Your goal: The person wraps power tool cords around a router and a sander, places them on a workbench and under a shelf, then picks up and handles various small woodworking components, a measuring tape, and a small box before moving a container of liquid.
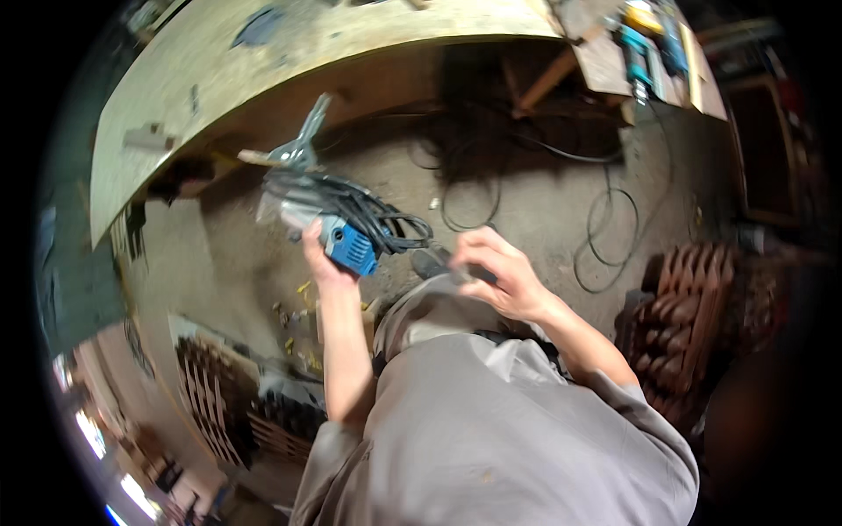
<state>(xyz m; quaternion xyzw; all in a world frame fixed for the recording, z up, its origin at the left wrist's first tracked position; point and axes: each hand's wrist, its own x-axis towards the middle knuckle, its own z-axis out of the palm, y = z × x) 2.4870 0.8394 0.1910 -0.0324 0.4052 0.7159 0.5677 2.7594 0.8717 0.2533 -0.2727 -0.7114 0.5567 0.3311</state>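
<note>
My left hand [326,261] is closed round the body of a power tool [351,250] with a blue housing and a silvery front part. A black cord [364,210] lies bundled in loops along the tool. Beyond the tool's far end sticks up a grey metal piece [303,140]; blur hides how it joins on. My right hand [504,279] is apart from the tool, in front of my body, with curled fingers. A small greyish spot shows at its fingertips, too blurred to name.
A curved pale wooden workbench [386,39] runs across the far side. At its right lie a teal power tool [633,53] and others. Black cables [605,237] loop over the floor. Carved brown wooden pieces [680,324] are stacked right; a slatted stack [210,386] stands left.
</note>
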